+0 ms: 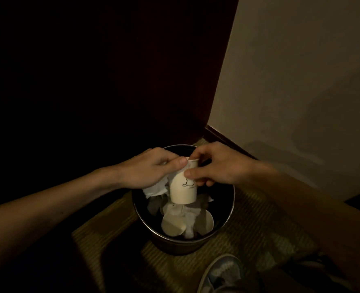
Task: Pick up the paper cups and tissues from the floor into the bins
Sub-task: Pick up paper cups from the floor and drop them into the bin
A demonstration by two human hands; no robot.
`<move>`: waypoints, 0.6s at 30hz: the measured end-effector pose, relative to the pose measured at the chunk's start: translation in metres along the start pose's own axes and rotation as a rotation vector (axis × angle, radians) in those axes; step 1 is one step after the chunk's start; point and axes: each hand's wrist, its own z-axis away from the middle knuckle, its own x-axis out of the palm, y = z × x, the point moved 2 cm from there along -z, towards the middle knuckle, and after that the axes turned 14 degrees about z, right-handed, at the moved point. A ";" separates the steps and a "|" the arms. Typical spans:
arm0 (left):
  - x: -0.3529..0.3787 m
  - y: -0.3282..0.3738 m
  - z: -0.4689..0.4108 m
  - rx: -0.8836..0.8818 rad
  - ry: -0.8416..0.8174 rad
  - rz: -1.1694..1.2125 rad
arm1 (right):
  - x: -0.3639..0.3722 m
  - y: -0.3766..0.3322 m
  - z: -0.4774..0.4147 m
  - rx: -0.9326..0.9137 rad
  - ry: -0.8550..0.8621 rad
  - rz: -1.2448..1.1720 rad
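Dark panel [132,70] and pale wall [301,81] hem the bin [175,247] (discarded cups [172,226] inside). Over it the right hand [215,166] pinches the paper cup [182,191] — rim up, near-upright — the left hand [151,168] clutching tissue [156,190].

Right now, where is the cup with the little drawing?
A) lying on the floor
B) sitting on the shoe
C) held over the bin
C: the right hand pinches the paper cup above the bin, while the left hand, gripping a tissue, rests its thumb on the cup's rim.
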 end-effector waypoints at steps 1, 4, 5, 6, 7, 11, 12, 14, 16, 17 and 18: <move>0.003 -0.005 -0.002 -0.001 0.009 0.026 | -0.002 0.001 -0.001 -0.005 0.015 0.079; 0.016 -0.020 -0.007 -0.030 -0.025 -0.045 | 0.000 0.012 -0.003 0.045 0.002 0.233; 0.022 -0.025 -0.009 -0.044 -0.052 -0.071 | 0.003 0.015 -0.003 0.067 -0.014 0.260; 0.028 -0.029 -0.009 -0.056 -0.080 -0.093 | 0.005 0.019 -0.004 0.085 -0.032 0.285; 0.033 -0.034 -0.009 -0.068 -0.106 -0.115 | 0.007 0.022 -0.006 0.097 -0.047 0.315; 0.046 -0.049 -0.004 -0.106 -0.164 -0.204 | 0.026 0.029 -0.008 0.116 -0.127 0.450; 0.048 -0.052 -0.002 -0.108 -0.158 -0.229 | 0.032 0.031 -0.008 0.117 -0.158 0.477; 0.050 -0.055 0.000 -0.080 -0.126 -0.309 | 0.038 0.030 -0.005 0.102 -0.197 0.502; 0.046 -0.052 -0.002 -0.049 -0.072 -0.446 | 0.031 0.024 -0.001 0.078 -0.153 0.506; 0.041 -0.047 -0.005 -0.034 -0.034 -0.477 | 0.022 0.019 0.003 0.066 -0.105 0.527; 0.035 -0.038 -0.009 -0.012 0.014 -0.460 | 0.010 0.015 0.007 0.055 -0.052 0.549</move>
